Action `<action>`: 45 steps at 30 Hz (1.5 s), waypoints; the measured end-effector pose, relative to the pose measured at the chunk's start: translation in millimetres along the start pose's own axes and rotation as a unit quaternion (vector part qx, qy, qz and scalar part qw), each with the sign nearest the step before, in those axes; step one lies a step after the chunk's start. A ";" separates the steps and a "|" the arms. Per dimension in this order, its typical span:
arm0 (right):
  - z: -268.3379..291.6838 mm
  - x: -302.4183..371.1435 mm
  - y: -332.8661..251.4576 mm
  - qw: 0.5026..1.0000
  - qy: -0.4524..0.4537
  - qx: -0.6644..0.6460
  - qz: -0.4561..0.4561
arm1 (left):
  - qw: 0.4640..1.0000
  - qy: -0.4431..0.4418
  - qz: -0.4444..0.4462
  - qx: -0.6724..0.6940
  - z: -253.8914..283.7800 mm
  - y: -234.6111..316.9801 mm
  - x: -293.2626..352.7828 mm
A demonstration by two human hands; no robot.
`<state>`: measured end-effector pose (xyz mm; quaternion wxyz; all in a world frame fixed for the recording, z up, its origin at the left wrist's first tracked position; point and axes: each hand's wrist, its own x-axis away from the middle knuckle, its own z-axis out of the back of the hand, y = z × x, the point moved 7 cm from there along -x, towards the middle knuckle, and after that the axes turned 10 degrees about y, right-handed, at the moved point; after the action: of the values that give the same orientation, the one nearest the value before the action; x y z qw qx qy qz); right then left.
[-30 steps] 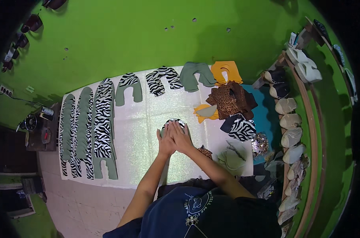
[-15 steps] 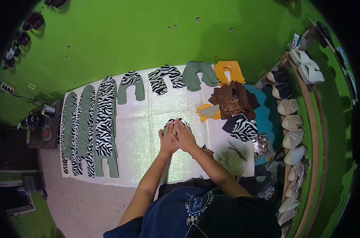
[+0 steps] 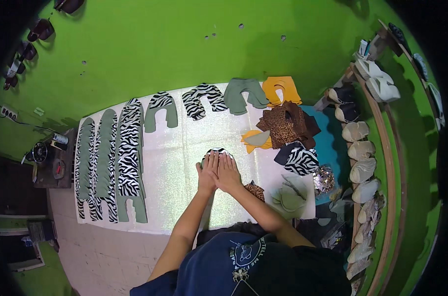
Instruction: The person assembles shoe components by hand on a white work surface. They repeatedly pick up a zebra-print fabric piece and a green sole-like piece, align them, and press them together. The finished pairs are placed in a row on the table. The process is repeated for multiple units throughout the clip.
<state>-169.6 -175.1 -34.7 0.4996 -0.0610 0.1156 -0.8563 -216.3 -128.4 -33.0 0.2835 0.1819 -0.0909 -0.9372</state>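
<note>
My left hand (image 3: 207, 173) and my right hand (image 3: 228, 172) lie flat and side by side, fingers stretched forward, near the middle of the white-covered table (image 3: 172, 163). Both press down on a small piece of zebra-print and green material (image 3: 217, 150). Only its rounded far edge shows past my fingers; the rest is hidden under them. Close by my right wrist lies a leopard-print scrap (image 3: 255, 191). Beyond my hands, along the far edge, are U-shaped cut pieces: a green and zebra one (image 3: 161, 112), a zebra one (image 3: 203, 100) and a green stack (image 3: 243, 94).
Overlapping rows of zebra and green pieces (image 3: 105, 167) fill the left side. On the right are yellow pieces (image 3: 281, 90), a brown leopard-print pile (image 3: 285, 126), zebra scraps (image 3: 303, 160) and grey-green scraps (image 3: 288, 197). A wooden rack of shoe lasts (image 3: 364, 170) stands at the right wall.
Both hands stay flat on the piece; the right fingers have shifted slightly and lie straighter beside the left. The whole view has moved a little.
</note>
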 end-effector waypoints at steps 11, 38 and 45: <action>7.2 -21.8 -3.8 0.988 0.050 -0.138 0.056 | 0.999 -0.044 0.001 -0.005 -9.8 -4.2 -1.2; 2.9 -10.7 8.5 0.999 -0.049 0.010 0.008 | 0.989 -0.069 0.128 0.004 4.8 -2.6 -0.6; 1.5 -4.5 18.0 0.998 -0.064 0.020 -0.022 | 0.986 -0.066 0.155 -0.014 1.6 0.7 -2.0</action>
<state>-151.9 -179.9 -37.8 0.4877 -0.1084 0.0652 -0.8638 -215.0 -127.8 -30.7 0.4218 0.0996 -0.1229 -0.8928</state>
